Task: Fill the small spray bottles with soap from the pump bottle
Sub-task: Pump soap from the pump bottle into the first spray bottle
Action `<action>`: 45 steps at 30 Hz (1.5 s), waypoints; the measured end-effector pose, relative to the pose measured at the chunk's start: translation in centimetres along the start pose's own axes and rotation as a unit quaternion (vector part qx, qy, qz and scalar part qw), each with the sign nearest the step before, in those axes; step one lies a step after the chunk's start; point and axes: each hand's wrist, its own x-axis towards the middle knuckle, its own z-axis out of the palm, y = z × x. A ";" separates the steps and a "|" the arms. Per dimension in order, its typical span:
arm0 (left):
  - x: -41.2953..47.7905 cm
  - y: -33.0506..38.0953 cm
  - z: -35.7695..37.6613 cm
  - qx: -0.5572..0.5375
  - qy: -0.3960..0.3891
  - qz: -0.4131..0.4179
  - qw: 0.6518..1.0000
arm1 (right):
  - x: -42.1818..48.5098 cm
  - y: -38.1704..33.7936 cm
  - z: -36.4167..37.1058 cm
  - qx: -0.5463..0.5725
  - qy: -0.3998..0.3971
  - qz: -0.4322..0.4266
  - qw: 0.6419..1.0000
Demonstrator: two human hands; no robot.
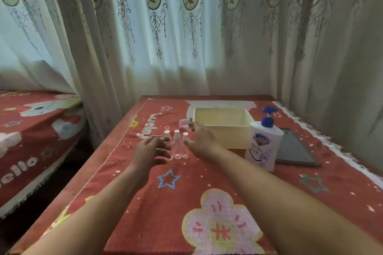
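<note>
Both open hands, left (149, 147) and right (200, 137), flank three clear conical spray bottles (177, 145) on woven cloth (186, 182).

A red cloth (145, 203) printed with stars and a pink flower covers the desk (116, 128), and on it a cream box (226, 128), open at the top, sits just beyond the right hand (200, 139). Farther to that hand's right a dark flat tablet (294, 149) lies on the cloth near its fringed edge. Flowered curtains (176, 33) hang behind the desk, and well to the left of the left hand (148, 149) is a bed (35, 130) under a similar red cover.
</note>
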 end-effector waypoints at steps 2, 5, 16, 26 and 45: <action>0.8 -0.6 0.1 0.000 0.016 0.016 1.000 | 1.2 0.4 1.0 -0.036 0.009 -0.012 0.999; 0.7 -1.4 0.3 -0.006 0.019 0.054 0.998 | 0.9 1.2 1.7 -0.096 0.035 -0.029 0.994; 3.2 -4.8 7.5 0.441 0.002 0.336 0.832 | -0.5 6.6 -3.5 0.157 0.094 -0.037 0.982; 5.3 -7.3 9.3 0.505 -0.139 0.392 0.757 | -2.4 12.3 -2.2 0.290 -0.010 0.021 0.957; 6.3 -6.6 8.5 0.400 -0.257 0.301 0.827 | -2.9 12.1 -3.7 0.347 -0.092 -0.002 0.933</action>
